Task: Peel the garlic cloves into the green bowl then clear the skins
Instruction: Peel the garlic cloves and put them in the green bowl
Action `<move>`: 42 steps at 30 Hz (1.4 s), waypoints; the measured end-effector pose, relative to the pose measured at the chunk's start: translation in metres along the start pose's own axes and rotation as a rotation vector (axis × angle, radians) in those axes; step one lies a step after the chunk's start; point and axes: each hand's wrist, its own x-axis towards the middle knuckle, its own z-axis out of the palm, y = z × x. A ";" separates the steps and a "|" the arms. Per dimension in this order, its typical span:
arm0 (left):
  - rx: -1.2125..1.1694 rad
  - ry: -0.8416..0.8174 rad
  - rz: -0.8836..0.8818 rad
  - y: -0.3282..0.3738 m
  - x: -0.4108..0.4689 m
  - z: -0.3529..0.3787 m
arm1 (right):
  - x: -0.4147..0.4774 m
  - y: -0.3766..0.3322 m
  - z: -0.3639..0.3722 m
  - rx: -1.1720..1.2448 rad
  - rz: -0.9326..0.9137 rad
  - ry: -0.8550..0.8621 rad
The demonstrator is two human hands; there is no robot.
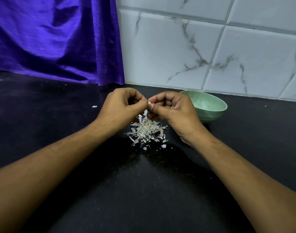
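While a clove sits between the fingertips: peeling is under way and, by my reading, not yet finished.
Clove: a small pale garlic clove [149, 103], held in the air above the skins and short of the bowl.
Left hand: the left hand [122, 105] has curled fingers, with thumb and forefinger tips pinching the clove's left side.
Right hand: the right hand [170, 108] has curled fingers too, its thumb and forefinger clamped on the clove's right side.
Bowl: a round speckled green bowl [211, 116] stands near the back edge of the black stone counter [60, 123], partly behind the right hand. The inner wall that shows is bare and the bottom is hidden, so the number of peeled cloves cannot be told.
Skins: a loose heap of white papery skins [146, 132] lies mid-counter under the hands. A few flakes trail toward the front edge, and one stray white flake [94, 106] lies well apart to the left.
Done: judging by the heap, several cloves are stripped.
Left: finish this clove, drop it in the bowl, then gather the skins, none of which are cleared.
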 end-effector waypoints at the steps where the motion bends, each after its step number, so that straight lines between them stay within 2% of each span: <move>1: -0.005 -0.005 -0.005 0.000 0.000 0.001 | 0.000 0.000 0.001 0.022 0.008 0.002; 12: -0.053 -0.043 -0.066 0.002 -0.001 0.002 | -0.001 -0.008 -0.003 0.181 0.107 -0.007; 18: -0.153 -0.045 -0.045 0.005 0.000 0.001 | -0.001 -0.007 -0.005 0.132 0.105 -0.018; 32: -0.039 -0.011 -0.044 0.003 0.001 -0.001 | -0.001 -0.003 -0.003 -0.072 -0.019 0.025; 42: -0.085 0.012 -0.064 0.002 0.001 0.001 | -0.001 -0.003 -0.002 -0.059 -0.003 0.025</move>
